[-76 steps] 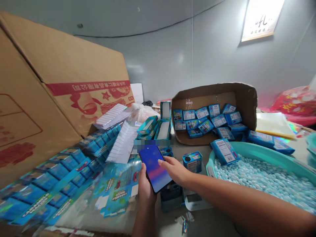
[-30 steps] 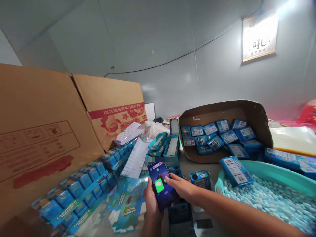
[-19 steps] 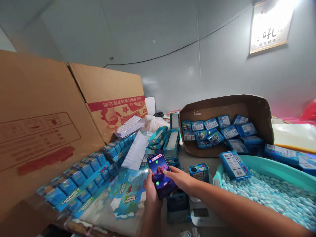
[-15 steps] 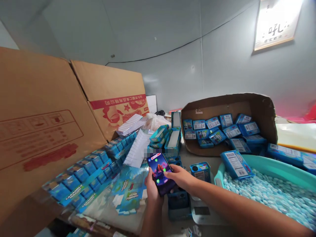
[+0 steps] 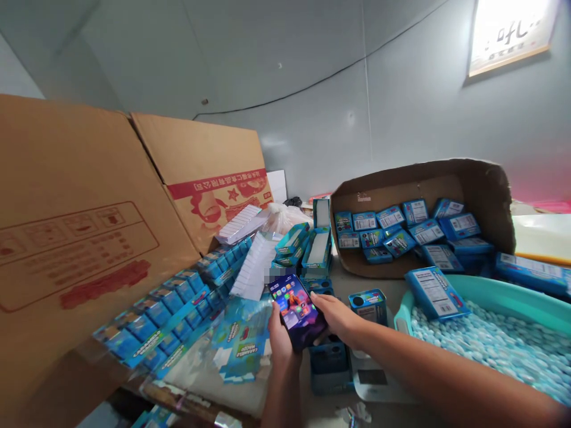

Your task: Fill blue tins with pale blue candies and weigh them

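Smartphone (image 5: pixel 294 312), slim, dark and rectangular, rested between both hands above the pale table (image 5: pixel 245 397). The left hand (image 5: pixel 282 342) was curled around its lower left side, thumb along the edge, apparently to bear the weight; the right hand (image 5: pixel 339 320) was half closed on the opposite edge, thumb by the lit screen and fingers beneath (partly hidden), which likely kept that thumb near the icons. The screen tilted toward the wearer, presumably for easy viewing. Just beyond the right hand stood a small blue printed box with rounded corners (image 5: pixel 368 306), near a white plastic scale (image 5: pixel 387 393); whether on it could not be told. Further right, a blue cardboard packet (image 5: pixel 437 293) lay tilted over the rim of a turquoise plastic tub (image 5: pixel 404 318) of pale blue-and-white pellets (image 5: pixel 495 353). Behind, a brown cardboard carton (image 5: pixel 395 187) lay on its side, perhaps so its contents stayed reachable.
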